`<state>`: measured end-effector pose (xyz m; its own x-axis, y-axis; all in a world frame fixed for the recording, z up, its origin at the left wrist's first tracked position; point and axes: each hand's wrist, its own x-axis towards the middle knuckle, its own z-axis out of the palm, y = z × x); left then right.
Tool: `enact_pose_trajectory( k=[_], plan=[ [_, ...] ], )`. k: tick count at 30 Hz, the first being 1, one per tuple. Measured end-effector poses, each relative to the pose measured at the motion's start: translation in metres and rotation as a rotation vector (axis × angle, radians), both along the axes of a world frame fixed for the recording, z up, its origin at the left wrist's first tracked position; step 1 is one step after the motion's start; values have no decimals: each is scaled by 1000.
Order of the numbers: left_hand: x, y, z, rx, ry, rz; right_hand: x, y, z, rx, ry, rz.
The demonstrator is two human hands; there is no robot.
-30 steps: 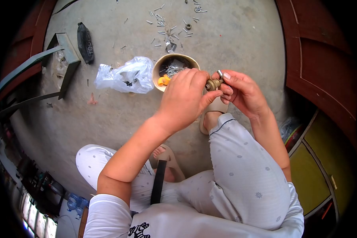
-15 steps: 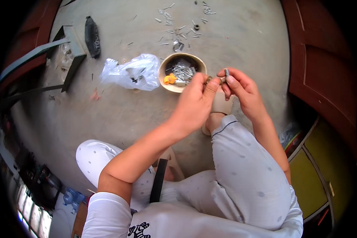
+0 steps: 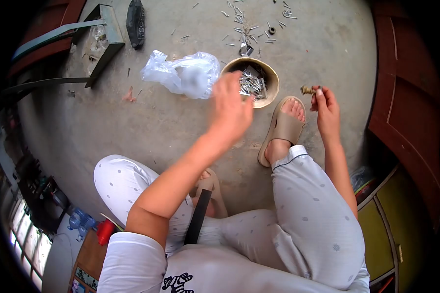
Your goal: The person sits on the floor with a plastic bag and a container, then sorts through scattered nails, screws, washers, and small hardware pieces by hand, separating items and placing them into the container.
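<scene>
My right hand [image 3: 328, 105] pinches a small brass fitting [image 3: 308, 90] above the floor, to the right of my sandalled foot. My left hand [image 3: 230, 110] is raised at the near left rim of a round cream bucket [image 3: 272, 73], blurred by motion, with its fingers partly spread and nothing visible in them. Metal screws and small plates [image 3: 252, 84] lie inside the bucket. The left part of the bucket is hidden behind my left hand. A crumpled clear plastic bag [image 3: 193, 73] lies just left of the bucket.
Loose screws [image 3: 239, 18] are scattered on the floor [image 3: 181, 127] beyond the bucket, near a small metal ring [image 3: 272, 31]. A black tool pouch [image 3: 135, 24] and a metal frame [image 3: 113, 31] lie at the upper left. A dark red wooden panel [image 3: 401, 97] stands at the right.
My hands have moved apart. My left hand has let go of the brass fitting and moved left, while my right hand keeps it. The camera view has shifted, moving the bucket rightward.
</scene>
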<state>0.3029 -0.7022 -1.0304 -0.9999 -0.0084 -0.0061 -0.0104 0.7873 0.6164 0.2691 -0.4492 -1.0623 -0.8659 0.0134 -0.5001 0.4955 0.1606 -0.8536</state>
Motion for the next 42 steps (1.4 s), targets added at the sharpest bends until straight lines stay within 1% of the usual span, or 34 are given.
enact_pose_trajectory(
  k=[2,3,5,6,8,9,10,12,13,14,17,18,20,22,24,25,26,27,28,29,31,32,35,36,39,40,42],
  plan=[
    [-7,-20,-15,15,-69,69,-11,12,-28,148,30,-36],
    [-7,-27,-20,22,-104,105,-17,16,-38,249,50,10],
    [0,-35,-25,236,-316,171,-26,18,-44,453,90,102],
    [3,-39,-29,343,-422,203,-26,16,-40,645,251,213],
    [13,-45,-41,527,-489,152,-24,4,-28,1025,585,432],
    [18,-48,-50,619,-518,124,-16,-4,-31,885,496,551],
    [22,-50,-62,586,-493,81,-8,-14,-37,742,408,665],
    [17,-50,-73,516,-414,-20,-5,-43,-32,511,281,791],
    [15,-50,-77,481,-379,-67,-9,-57,-30,413,248,787],
    [7,-46,-78,490,-344,-39,-14,-68,-30,357,265,733],
    [-14,-47,-66,485,-467,-6,-26,-79,-26,210,77,685],
    [-17,-50,-63,506,-467,-9,-23,-74,-30,139,48,671],
    [-24,-55,-53,461,-568,-89,-20,-60,-38,-2,1,640],
    [-34,-55,-37,427,-706,-176,-21,-51,-34,-76,-210,624],
    [-50,-46,-29,367,-821,-130,-26,-50,-26,-158,-399,581],
    [-56,-43,-26,337,-880,-110,-30,-49,-31,-124,-412,581],
    [-65,-40,-25,268,-886,-142,-35,-48,-38,-91,-425,579],
    [-71,-39,-25,272,-859,-130,-40,-47,-44,-58,-439,576],
    [-76,-37,-26,277,-836,-118,-41,-46,-49,-62,-366,553],
    [-81,-35,-26,281,-815,-106,-46,-47,-47,-79,-380,534],
    [-93,-32,-21,238,-857,-89,-62,-47,-32,-112,-405,495],
    [-96,-31,-19,220,-880,-90,-64,-49,-25,-85,-398,506],
    [-92,-27,-5,161,-947,-93,-46,-40,-34,-144,-514,492],
    [-86,-26,0,140,-972,-92,-39,-42,-27,-161,-542,478],
    [-75,-24,2,193,-907,-2,-33,-43,-27,-171,-496,470],
    [-78,-25,-5,195,-897,7,-37,-41,-33,-157,-506,452],
    [-91,-24,-5,125,-854,2,-47,-42,-37,-157,-476,448]
  ],
)
